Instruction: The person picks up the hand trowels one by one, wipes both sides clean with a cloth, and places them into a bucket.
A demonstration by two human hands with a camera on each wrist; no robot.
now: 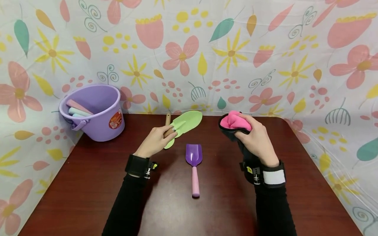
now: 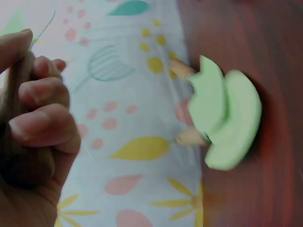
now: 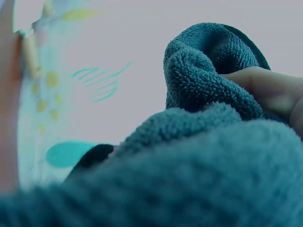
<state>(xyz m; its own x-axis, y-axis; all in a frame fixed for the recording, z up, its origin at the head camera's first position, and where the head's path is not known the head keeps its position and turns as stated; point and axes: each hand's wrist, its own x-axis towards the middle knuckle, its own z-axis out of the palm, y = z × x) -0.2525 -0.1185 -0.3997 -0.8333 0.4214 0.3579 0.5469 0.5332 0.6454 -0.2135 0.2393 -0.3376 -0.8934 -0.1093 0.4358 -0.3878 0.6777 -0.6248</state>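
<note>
Honestly, main risk was the green trowel slipping — left hand only pinched its wooden handle near the blade, lifted over the table's far edge — while right hand was bunched tight on the cloth, which could snag the blade.

From my head view I see bright, even light with soft shadows on the table and bowed edges. My left wrist view is motion-blurred. In my right wrist view the cloth fills the frame, blurred up close.
</note>
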